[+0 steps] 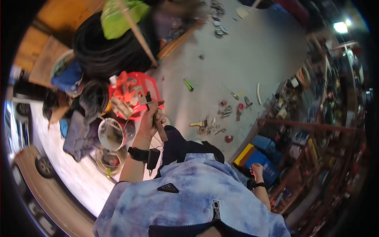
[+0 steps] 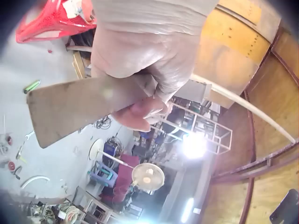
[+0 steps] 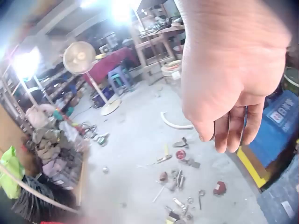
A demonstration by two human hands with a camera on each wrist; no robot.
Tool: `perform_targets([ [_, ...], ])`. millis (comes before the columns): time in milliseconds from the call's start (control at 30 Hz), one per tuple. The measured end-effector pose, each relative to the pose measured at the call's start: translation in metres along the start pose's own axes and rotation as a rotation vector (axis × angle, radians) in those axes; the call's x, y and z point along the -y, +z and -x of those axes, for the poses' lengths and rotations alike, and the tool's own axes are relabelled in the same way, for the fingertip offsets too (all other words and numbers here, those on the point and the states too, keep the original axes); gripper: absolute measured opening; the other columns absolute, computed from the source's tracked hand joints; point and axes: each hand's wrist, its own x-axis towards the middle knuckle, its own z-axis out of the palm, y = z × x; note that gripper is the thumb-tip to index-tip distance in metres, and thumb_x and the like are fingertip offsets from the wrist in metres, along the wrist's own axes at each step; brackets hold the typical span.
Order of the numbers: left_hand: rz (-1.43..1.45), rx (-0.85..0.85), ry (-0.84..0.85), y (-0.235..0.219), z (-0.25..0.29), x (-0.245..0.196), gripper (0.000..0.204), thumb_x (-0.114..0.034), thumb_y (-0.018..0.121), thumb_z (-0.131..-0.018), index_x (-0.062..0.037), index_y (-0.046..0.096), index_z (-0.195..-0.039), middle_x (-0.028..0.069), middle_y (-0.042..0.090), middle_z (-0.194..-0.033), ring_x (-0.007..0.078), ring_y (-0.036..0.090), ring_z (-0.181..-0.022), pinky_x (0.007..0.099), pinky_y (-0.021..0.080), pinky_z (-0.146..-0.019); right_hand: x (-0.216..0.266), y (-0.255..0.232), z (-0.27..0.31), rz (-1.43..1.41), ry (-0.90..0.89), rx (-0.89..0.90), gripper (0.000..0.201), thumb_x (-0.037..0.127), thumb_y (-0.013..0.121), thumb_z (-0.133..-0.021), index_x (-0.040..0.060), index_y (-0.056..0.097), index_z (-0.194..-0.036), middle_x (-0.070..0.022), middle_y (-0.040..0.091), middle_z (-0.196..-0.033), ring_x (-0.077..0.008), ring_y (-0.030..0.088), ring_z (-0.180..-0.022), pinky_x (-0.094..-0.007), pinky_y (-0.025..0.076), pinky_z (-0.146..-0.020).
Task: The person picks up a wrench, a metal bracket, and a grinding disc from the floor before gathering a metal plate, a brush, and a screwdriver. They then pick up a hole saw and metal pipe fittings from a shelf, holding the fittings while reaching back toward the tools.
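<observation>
My left hand [image 1: 151, 120] grips a flat grey-brown bar [image 2: 70, 105] with rounded corners, the fingers and thumb wrapped round its middle. In the head view, a pale notched plate [image 1: 141, 96] with a black piece shows just above this hand; the palm hides the middle of what it holds. Close beyond stands a red plastic stool [image 1: 157, 90] with a crumpled orange-red bag [image 1: 125, 87] on top. My right hand [image 3: 233, 79] hangs at my side with loosely bent fingers and nothing in it, near a blue and yellow box [image 1: 258, 164].
Scattered over the grey floor lie several small tools, a paintbrush [image 1: 197, 124] and a green-handled item [image 1: 188, 84]. A white bucket [image 1: 111, 134] and a large black coil [image 1: 102, 47] stand to the left. Crowded shelves [image 1: 308, 125] line the right; a standing fan [image 3: 79, 58] is farther off.
</observation>
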Motion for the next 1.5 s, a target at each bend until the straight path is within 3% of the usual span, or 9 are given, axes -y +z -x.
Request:
perform_targets([
  [100, -0.012, 0.061, -0.041, 0.034, -0.025, 0.020, 0.035, -0.031, 0.051, -0.085, -0.0033, 0.048, -0.106, -0.0039, 0.035, -0.051, 0.0065, 0.033, -0.044, 0.0231, 0.034, -0.049, -0.083, -0.005, 0.016, -0.037, 0.179, -0.047, 0.012, 0.012, 0.052, -0.076, 0.0018, 0.057, -0.081, -0.0059, 0.057, -0.065, -0.0123, 0.052, -0.048, -0.0246, 0.041, -0.040],
  [233, 0.025, 0.282, -0.166, 0.058, -0.076, 0.033, 0.029, -0.030, 0.047, -0.086, -0.0052, 0.051, -0.100, -0.0033, 0.039, -0.055, 0.0065, 0.035, -0.045, 0.0216, 0.032, -0.047, -0.124, 0.011, 0.051, -0.172, 0.334, -0.088, 0.015, 0.011, 0.053, -0.072, 0.0001, 0.059, -0.080, -0.0076, 0.058, -0.063, -0.0149, 0.056, -0.049, -0.0267, 0.041, -0.040],
  [300, -0.122, 0.136, -0.184, 0.100, -0.094, 0.025, 0.030, -0.031, 0.047, -0.086, -0.0051, 0.052, -0.099, -0.0011, 0.045, -0.062, 0.0073, 0.038, -0.048, 0.0207, 0.035, -0.047, -0.137, 0.030, 0.053, -0.301, 0.345, -0.129, 0.015, 0.011, 0.053, -0.072, -0.0010, 0.059, -0.079, -0.0079, 0.058, -0.062, -0.0154, 0.056, -0.049, -0.0266, 0.041, -0.039],
  [433, -0.133, 0.431, -0.320, 0.145, -0.160, 0.011, 0.028, -0.030, 0.048, -0.086, -0.0057, 0.054, -0.097, -0.0027, 0.038, -0.055, 0.0066, 0.035, -0.045, 0.0210, 0.034, -0.045, -0.088, 0.070, 0.053, -0.473, 0.392, -0.257, 0.013, 0.013, 0.055, -0.072, 0.0009, 0.058, -0.076, -0.0070, 0.058, -0.063, -0.0142, 0.055, -0.049, -0.0268, 0.043, -0.041],
  [467, -0.212, 0.309, -0.293, 0.158, -0.173, 0.008, 0.026, -0.028, 0.047, -0.087, -0.0057, 0.053, -0.100, -0.0048, 0.030, -0.049, 0.0051, 0.031, -0.041, 0.0196, 0.030, -0.041, -0.074, 0.082, 0.052, -0.478, 0.376, -0.257, 0.013, 0.013, 0.054, -0.072, 0.0012, 0.059, -0.076, -0.0069, 0.058, -0.063, -0.0140, 0.055, -0.050, -0.0265, 0.043, -0.042],
  [767, -0.472, 0.591, -0.535, 0.260, -0.277, -0.011, 0.036, -0.021, 0.047, -0.087, -0.0052, 0.044, -0.119, -0.0061, 0.028, -0.047, 0.0028, 0.026, -0.041, 0.0169, 0.025, -0.041, 0.023, 0.172, 0.078, -0.643, 0.412, -0.291, 0.017, 0.014, 0.054, -0.072, 0.0019, 0.061, -0.081, -0.0068, 0.060, -0.067, -0.0128, 0.056, -0.053, -0.0233, 0.044, -0.045],
  [1200, -0.735, 0.722, -0.740, 0.323, -0.280, 0.067, 0.029, -0.029, 0.048, -0.086, -0.0057, 0.051, -0.104, -0.0072, 0.024, -0.049, 0.0025, 0.019, -0.043, 0.0173, 0.018, -0.042, 0.005, 0.307, 0.201, -0.996, 0.772, -0.368, 0.018, 0.014, 0.052, -0.073, 0.0005, 0.059, -0.082, -0.0084, 0.061, -0.069, -0.0164, 0.058, -0.054, -0.0292, 0.046, -0.045],
  [1300, -0.756, 0.747, -0.737, 0.328, -0.268, 0.076, 0.030, -0.030, 0.049, -0.086, -0.0053, 0.052, -0.101, -0.0072, 0.023, -0.048, 0.0022, 0.019, -0.043, 0.0178, 0.017, -0.042, -0.016, 0.316, 0.184, -1.058, 0.979, -0.238, 0.018, 0.014, 0.048, -0.076, 0.0019, 0.058, -0.085, -0.0077, 0.062, -0.073, -0.0176, 0.060, -0.059, -0.0303, 0.047, -0.048],
  [1500, -0.709, 0.692, -0.690, 0.329, -0.251, 0.088, 0.031, -0.029, 0.047, -0.086, -0.0050, 0.052, -0.105, -0.0073, 0.025, -0.046, 0.0029, 0.020, -0.041, 0.0180, 0.017, -0.041, -0.050, 0.245, 0.129, -0.822, 0.846, -0.180, 0.018, 0.016, 0.051, -0.075, 0.0040, 0.059, -0.084, -0.0074, 0.062, -0.072, -0.0155, 0.059, -0.059, -0.0282, 0.047, -0.049],
])
